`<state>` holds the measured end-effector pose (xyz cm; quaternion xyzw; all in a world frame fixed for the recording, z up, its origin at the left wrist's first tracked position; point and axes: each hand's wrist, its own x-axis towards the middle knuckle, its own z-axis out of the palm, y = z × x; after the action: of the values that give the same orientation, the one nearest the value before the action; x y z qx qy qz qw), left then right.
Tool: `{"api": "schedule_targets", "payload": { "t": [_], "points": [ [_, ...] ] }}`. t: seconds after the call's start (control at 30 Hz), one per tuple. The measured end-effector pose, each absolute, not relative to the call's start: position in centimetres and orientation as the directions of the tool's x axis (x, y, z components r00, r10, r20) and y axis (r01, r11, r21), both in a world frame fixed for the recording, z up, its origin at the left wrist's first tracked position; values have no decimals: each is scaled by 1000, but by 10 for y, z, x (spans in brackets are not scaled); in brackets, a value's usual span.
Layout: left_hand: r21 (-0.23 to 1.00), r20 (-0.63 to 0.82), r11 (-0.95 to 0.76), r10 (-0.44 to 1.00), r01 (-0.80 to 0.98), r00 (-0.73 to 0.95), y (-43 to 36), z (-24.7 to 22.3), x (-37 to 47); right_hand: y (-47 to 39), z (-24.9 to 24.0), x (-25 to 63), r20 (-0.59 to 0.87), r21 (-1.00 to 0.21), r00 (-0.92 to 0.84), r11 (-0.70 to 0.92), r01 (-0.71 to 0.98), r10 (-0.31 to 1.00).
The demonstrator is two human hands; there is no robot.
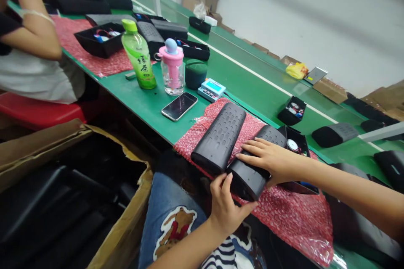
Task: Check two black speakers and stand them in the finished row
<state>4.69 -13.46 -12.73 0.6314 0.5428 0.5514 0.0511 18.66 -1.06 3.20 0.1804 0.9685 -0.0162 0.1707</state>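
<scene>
Two black speaker casings with slotted grilles rest on pink bubble wrap (293,214) at the table's near edge. My left hand (225,204) grips the near end of the right-hand speaker casing (248,176), its thumb and fingers at either side. Across the top of that same casing lies my right hand (269,157), its thumb down the far side, so both hands hold it. The left-hand speaker casing (221,134) lies beside it, close to my left fingertips. Just beyond my right hand is an open black shell (296,141) with a round white part and wires inside.
Left along the green table stand a smartphone (179,106), a blue meter (211,89), a pink-lided cup (172,67) and a green tea bottle (139,56). A cardboard box (142,189) of black parts is at my left. Another person's arm (39,29) is at upper left.
</scene>
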Motion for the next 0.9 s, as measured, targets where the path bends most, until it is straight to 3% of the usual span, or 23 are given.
{"api": "schedule_targets", "payload": {
  "t": [0.53,0.73,0.9],
  "points": [
    [608,685,-443,712,659,-154,-133,-131,46,-14,23,190,-221,73,-919,945,319,328],
    [593,696,-476,708,649,-116,-131,-133,44,-7,19,193,-168,-22,-935,947,321,313],
    [606,682,-458,720,650,-128,-132,-131,44,-6,10,195,-16,-156,-947,935,319,320]
  ]
}}
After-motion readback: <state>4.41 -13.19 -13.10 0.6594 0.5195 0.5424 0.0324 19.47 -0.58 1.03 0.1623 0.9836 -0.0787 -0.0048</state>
